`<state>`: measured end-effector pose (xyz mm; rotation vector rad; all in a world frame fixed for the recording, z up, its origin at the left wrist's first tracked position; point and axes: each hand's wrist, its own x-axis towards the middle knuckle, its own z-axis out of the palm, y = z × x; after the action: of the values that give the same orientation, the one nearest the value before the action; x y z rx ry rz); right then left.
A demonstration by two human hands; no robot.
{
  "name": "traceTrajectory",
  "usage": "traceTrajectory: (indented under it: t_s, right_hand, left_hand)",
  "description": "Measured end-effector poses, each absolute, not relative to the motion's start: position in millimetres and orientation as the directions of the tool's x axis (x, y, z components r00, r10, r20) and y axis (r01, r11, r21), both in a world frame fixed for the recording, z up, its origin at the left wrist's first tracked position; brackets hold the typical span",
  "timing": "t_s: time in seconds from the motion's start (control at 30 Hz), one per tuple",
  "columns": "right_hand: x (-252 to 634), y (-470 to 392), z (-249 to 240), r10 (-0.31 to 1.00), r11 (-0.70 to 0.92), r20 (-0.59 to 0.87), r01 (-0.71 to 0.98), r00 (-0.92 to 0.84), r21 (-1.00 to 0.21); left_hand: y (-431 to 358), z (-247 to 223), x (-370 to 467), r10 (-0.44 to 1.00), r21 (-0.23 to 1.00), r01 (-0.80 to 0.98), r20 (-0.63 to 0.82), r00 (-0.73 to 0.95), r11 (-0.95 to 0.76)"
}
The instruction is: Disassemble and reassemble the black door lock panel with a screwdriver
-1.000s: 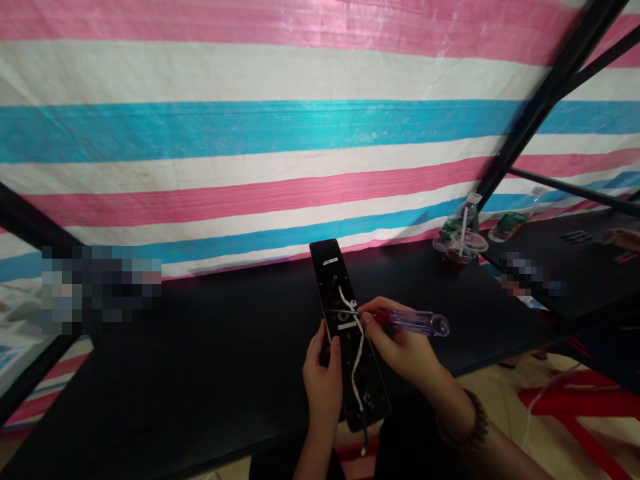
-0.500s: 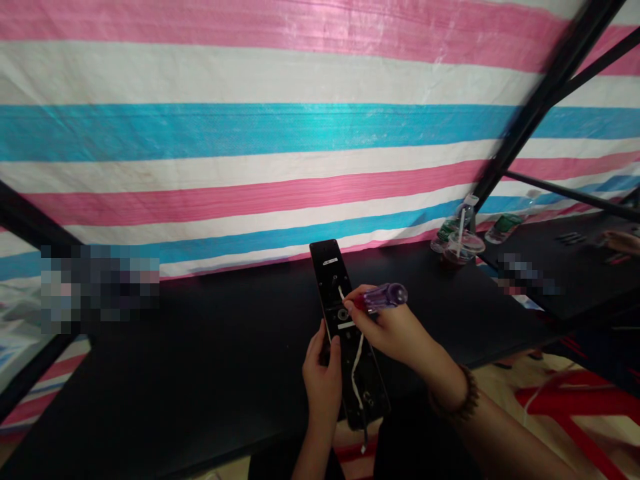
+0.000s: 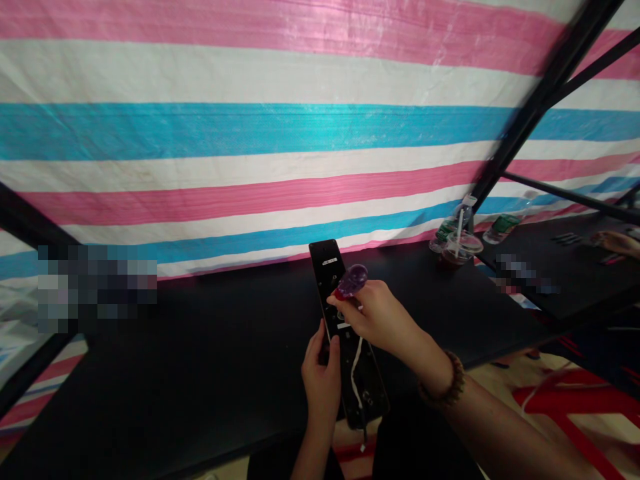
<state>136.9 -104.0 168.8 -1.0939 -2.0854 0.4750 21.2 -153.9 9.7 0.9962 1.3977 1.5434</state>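
Note:
A long black panel (image 3: 373,383), with white labels and small fittings on its face, lies across the table edge and overhangs it at the near end. My left hand (image 3: 321,373) grips its left edge, thumb on top and fingers along the side. My right hand (image 3: 377,313) is closed around a screwdriver (image 3: 353,280) with a clear purple and red handle, held over the middle of the panel. The screwdriver's tip is hidden behind my fingers. Down the panel runs a white cable (image 3: 355,373), its connector dangling past the near end.
The black table (image 3: 200,360) stretches to both sides. At the back right stand a plastic cup with a straw (image 3: 461,247) and a plastic bottle (image 3: 443,237). Another person's hand (image 3: 617,243) is over the right-hand table. A red stool (image 3: 585,400) stands at lower right.
My right hand has shifted left with the screwdriver, whose handle now stands more upright over the panel. The left hand and panel have stayed in place.

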Motion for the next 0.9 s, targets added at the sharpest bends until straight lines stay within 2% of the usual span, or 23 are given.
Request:
traceTrajectory:
  t_s: [0.23,0.4,0.5,0.7,0.9]
  right_hand:
    - [124.7,-88.0,149.3,0.765,0.641,0.608,0.35,-0.214,-0.683]
    - [125.3,-86.7,141.3,0.811,0.567,0.508,0.178,-0.29,-0.804]
    - [127.7,-88.0,140.2,0.804,0.578,0.502,0.217,-0.32,-0.787]
    - [124.5,-91.2,134.9,0.797,0.604,0.567,0.239,-0.209,-0.76]
    - [124.2,-90.6,132.8,0.808,0.587,0.538,0.233,-0.241,-0.776]
  left_hand:
    - [-152.4,3.0,20.2,0.935,0.999,-0.004,0.046,-0.353,-0.051]
    - [-151.6,-1.1,19.4,0.933,0.998,-0.008,0.059,-0.355,-0.067]
    - [-151.5,-1.9,19.8,0.931,0.998,-0.031,0.041,-0.363,-0.057]
    - [-148.7,-4.1,18.5,0.936,0.994,-0.1,0.004,-0.352,-0.042]
    - [-146.8,-4.2,15.4,0.944,0.996,-0.054,0.045,-0.327,-0.066]
